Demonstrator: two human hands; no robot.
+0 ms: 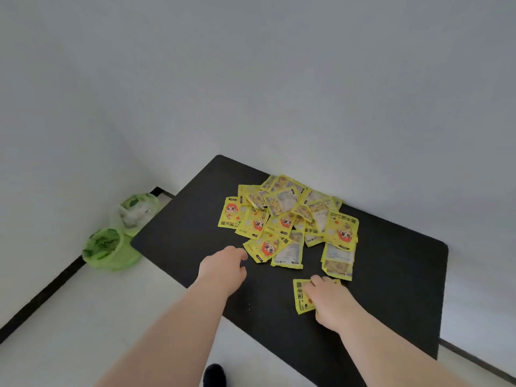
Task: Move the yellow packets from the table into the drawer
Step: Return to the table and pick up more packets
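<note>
Several yellow packets [290,219] with a red cartoon print lie in a loose heap on the far half of a black table [195,224]. One yellow packet [301,298] lies apart, nearer to me, and my right hand [331,301] rests on it with fingers curled over its right part. My left hand [223,268] hovers just left of the heap's nearest packet [265,247], fingers bent loosely, holding nothing. No drawer is in view.
Two green plastic bags [111,247] sit on the white floor in the corner left of the table. White walls stand right behind the table. A dark shoe tip [213,374] shows at the bottom edge.
</note>
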